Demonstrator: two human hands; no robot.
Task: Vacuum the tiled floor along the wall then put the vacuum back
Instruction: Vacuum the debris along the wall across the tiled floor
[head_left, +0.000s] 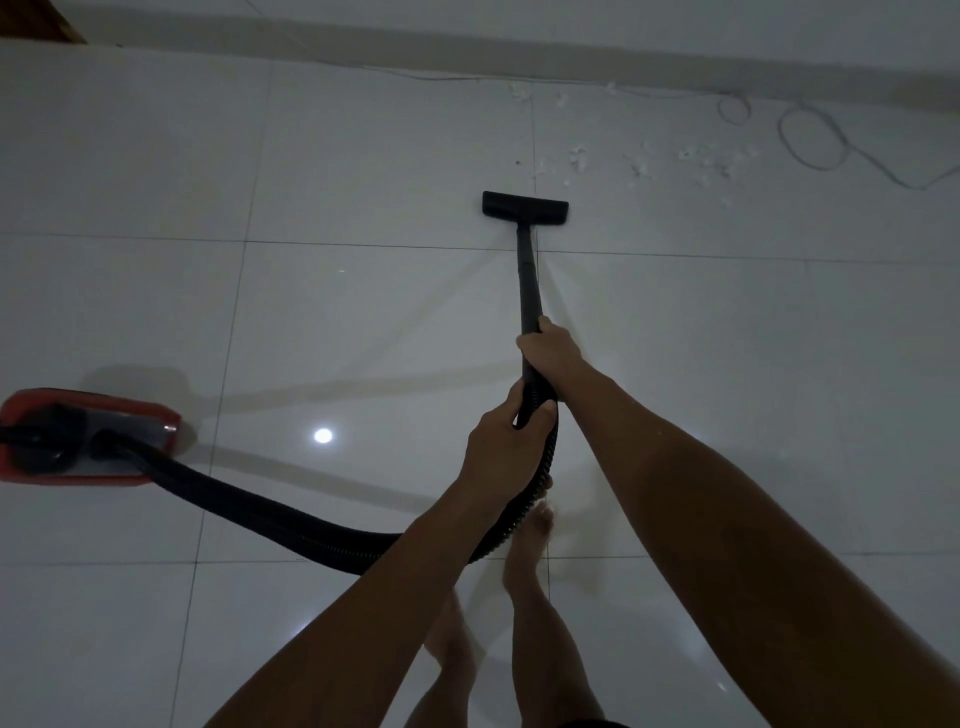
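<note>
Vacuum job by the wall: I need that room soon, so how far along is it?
Early on. Nothing clearly looks finished. In hand: the right hand and left hand grip the black wand, with the floor nozzle just short of the white debris. Left: the scraps along the wall and around the loose cable, then putting away the red vacuum body.

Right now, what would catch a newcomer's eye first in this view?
Probably the black vacuum wand in the middle, gripped by both hands, right hand ahead of left hand, its floor head resting on the pale tiled floor. Just beyond the head, white scraps and a looped thin cord lie near the wall. The red vacuum body sits far left.
</note>
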